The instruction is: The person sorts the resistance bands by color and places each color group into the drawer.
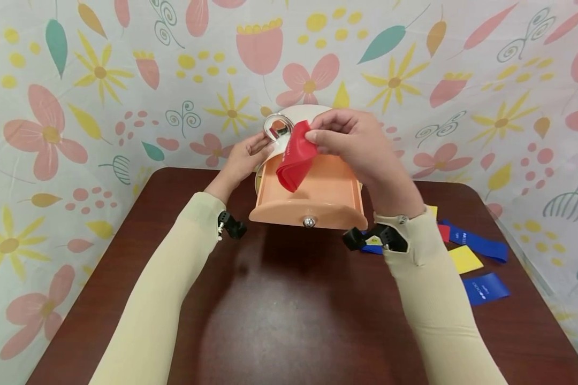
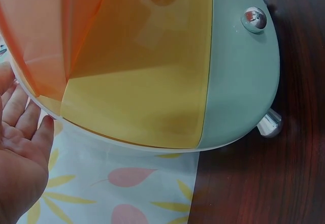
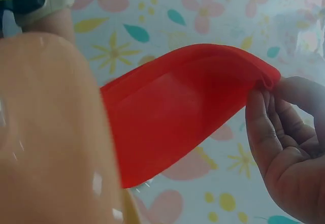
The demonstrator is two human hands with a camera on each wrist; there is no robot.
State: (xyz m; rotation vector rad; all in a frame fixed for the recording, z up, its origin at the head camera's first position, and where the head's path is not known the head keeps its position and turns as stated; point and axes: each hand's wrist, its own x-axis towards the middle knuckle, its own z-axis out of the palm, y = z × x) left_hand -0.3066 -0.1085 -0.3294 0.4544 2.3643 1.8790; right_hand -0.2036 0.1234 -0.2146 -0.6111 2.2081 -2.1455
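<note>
From the head, the right grip [image 1: 354, 140] pinches the red band [image 1: 298, 156] over the pulled-out orange drawer [image 1: 289, 213]. The left grip [image 1: 243, 160] is at the side of the white box [image 1: 301, 113]. It looks like the step is putting the band away — so next it likely needs to go down, then be let go.

From the left wrist, the left grip is loose and holds nothing, by the box's rim, near the yellow drawer [image 2: 137, 97].

From the right wrist, the right grip squeezes one end of the band; the orange drawer's front hides the other — I can't tell if it's inside.
</note>
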